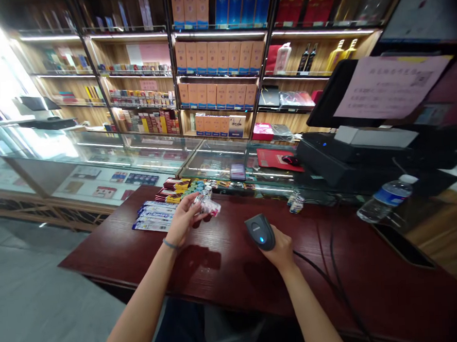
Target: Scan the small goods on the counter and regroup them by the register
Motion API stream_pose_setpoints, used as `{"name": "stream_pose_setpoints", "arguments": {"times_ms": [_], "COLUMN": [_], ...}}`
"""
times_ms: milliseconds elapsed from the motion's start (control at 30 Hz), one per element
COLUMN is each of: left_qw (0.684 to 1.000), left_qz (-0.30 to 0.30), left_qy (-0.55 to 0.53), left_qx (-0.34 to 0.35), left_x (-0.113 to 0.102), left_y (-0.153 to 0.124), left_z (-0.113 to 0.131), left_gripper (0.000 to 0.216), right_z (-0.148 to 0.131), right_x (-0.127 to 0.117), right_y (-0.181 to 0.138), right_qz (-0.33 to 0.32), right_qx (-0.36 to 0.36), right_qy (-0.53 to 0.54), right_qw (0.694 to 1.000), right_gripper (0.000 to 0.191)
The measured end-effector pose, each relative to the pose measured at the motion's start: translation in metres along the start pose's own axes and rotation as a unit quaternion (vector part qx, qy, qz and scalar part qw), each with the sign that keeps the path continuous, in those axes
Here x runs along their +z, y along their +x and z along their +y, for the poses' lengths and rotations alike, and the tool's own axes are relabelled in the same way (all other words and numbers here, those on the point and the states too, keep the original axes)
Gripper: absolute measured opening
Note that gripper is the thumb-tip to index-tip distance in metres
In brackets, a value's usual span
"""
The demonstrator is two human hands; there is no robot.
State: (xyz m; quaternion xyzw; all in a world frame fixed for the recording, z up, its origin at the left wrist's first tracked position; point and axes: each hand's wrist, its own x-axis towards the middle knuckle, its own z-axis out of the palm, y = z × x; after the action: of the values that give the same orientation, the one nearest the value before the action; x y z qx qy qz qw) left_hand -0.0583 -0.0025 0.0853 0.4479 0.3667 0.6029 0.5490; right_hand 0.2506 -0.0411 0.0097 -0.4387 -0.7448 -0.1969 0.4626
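Note:
My left hand (183, 220), with a band at the wrist, grips a small shiny white-and-pink packet (212, 208) above the table; its exact kind is unclear. My right hand (283, 249) is wrapped round a dark barcode scanner (260, 232) showing a lit blue light. A black cable runs from it to the right. Just beyond my left hand lie blue-and-white packets (152, 217), red-and-yellow packets (173, 189) and several small silvery-topped containers (207, 189). Another small cluster of shiny items (296, 202) sits farther right.
The dark red table (226, 266) meets a glass display counter (196, 155). At right are a water bottle (388, 198), a phone (403, 245), a monitor (332, 95) with a pink sheet, and a mouse (289, 160) on a red pad. Stocked shelves (215, 79) stand behind.

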Motion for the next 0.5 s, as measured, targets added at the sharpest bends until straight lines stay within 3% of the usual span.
{"name": "stream_pose_setpoints", "arguments": {"times_ms": [167,300,400,500], "left_qw": [0.978,0.965,0.965,0.969], "left_qz": [-0.055,-0.019,0.012,0.003], "left_qy": [-0.194,-0.253,-0.252,-0.236], "left_qx": [-0.047,-0.071,-0.077,-0.069], "left_x": [0.042,0.069,0.077,0.072], "left_y": [0.018,0.034,0.043,0.046], "left_z": [-0.036,-0.065,-0.078,-0.088], "left_gripper": [0.042,0.036,0.037,0.039], "right_z": [0.004,0.005,0.005,0.004], "right_x": [-0.002,-0.004,-0.004,-0.005], "right_y": [-0.003,-0.003,-0.003,-0.001], "right_qz": [0.004,0.001,-0.002,-0.012], "right_qx": [0.028,0.044,0.049,0.053], "right_qy": [0.0,-0.003,-0.005,-0.001], "right_qw": [1.0,0.999,0.999,0.999], "right_gripper": [0.034,0.033,0.033,0.032]}}
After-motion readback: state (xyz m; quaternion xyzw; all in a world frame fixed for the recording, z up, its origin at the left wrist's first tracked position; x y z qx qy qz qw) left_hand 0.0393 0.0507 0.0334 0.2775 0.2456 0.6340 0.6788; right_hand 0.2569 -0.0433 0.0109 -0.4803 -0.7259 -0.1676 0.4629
